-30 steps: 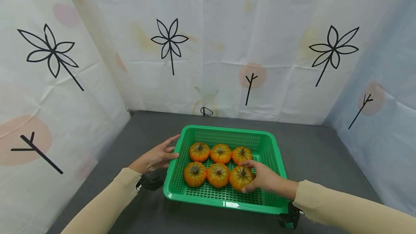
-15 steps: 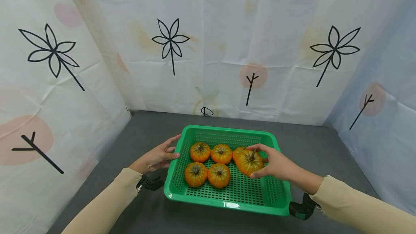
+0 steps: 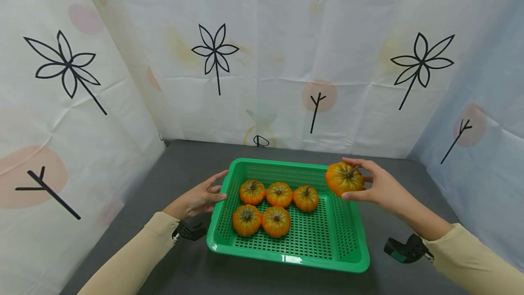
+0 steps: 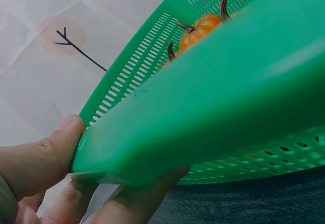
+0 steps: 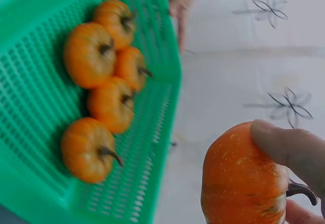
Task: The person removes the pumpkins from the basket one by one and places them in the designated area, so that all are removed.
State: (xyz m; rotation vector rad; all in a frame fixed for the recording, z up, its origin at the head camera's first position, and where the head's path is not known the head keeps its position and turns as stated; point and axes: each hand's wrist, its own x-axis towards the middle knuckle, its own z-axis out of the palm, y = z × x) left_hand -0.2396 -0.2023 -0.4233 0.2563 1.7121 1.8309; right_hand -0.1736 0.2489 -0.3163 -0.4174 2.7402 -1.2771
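My right hand [image 3: 385,188] holds a small orange-and-green pumpkin [image 3: 340,179] above the far right corner of the green plastic basket [image 3: 262,250]. Thumb and fingers grip its sides, and its curved stem shows in the right wrist view, where the held pumpkin [image 5: 241,176] fills the lower right. On the basket's left side, my left hand [image 3: 195,201] pinches the rim, thumb above and fingers beneath, as the left wrist view of the basket [image 4: 152,132] shows. Several similar pumpkins [image 3: 276,221] sit inside in two rows, three behind and two in front.
The basket stands on a dark grey table [image 3: 188,158]. A white patterned cloth [image 3: 282,58] hangs behind the table and along both sides. The slotted basket floor [image 3: 311,240] shows bare at the front right.
My right hand has lifted the front right pumpkin and carried it up and right to the basket's far right corner. The left hand and the basket have stayed in place.
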